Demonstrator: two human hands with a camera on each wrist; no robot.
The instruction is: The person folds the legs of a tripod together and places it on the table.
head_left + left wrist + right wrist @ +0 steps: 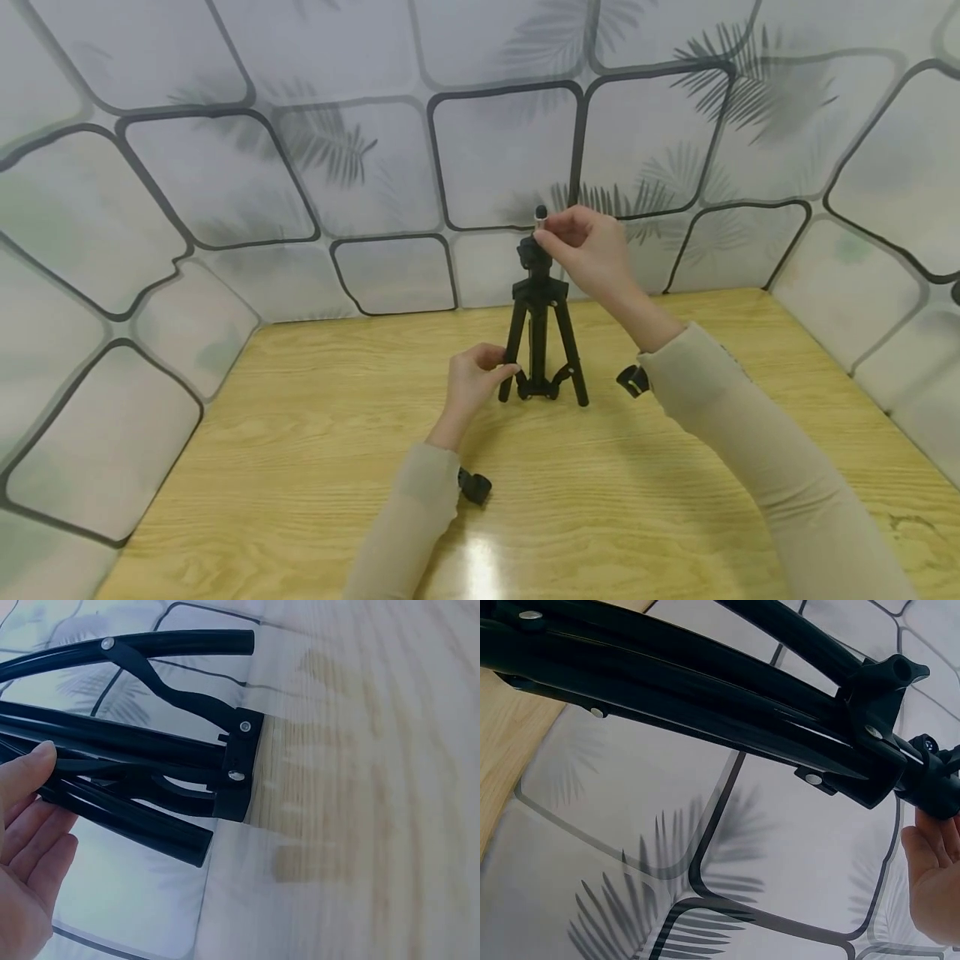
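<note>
A black tripod [537,321] stands upright over the table, its legs partly spread. Around one of its legs [135,825] curl the thumb and fingers of my left hand [472,379], low down on the left side. My right hand [592,250] pinches the top of the tripod between thumb and fingers, beside a short silver post with a black tip [541,213]. In the left wrist view, the lower bracket [240,765] joins the braces just above the wood; whether the feet touch the table cannot be told. The right wrist view shows the tripod head [934,784] above the right fingers.
The light wood table [322,467] spreads around the tripod. Behind it and at both sides rise fabric-like walls [502,158] with dark outlined blocks and leaf prints. Black wrist camera mounts [476,487] jut from both sleeves.
</note>
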